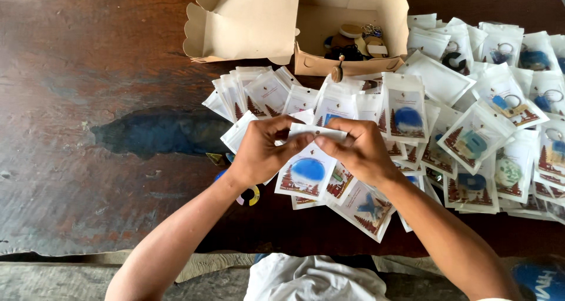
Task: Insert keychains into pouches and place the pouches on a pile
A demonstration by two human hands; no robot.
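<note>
An open cardboard box (353,24) sits at the far edge of the dark wooden counter (88,71), holding loose wooden and dark keychain pieces (353,42). Below and right of the box spreads a heap of clear packets (482,136), each with a keychain on a printed card. Left of the box the counter lies bare. Directly below the box, the left hand (259,154) and right hand (359,151) have fingers pinched together on the top edge of a packet with a blue disc (307,171)
</note>
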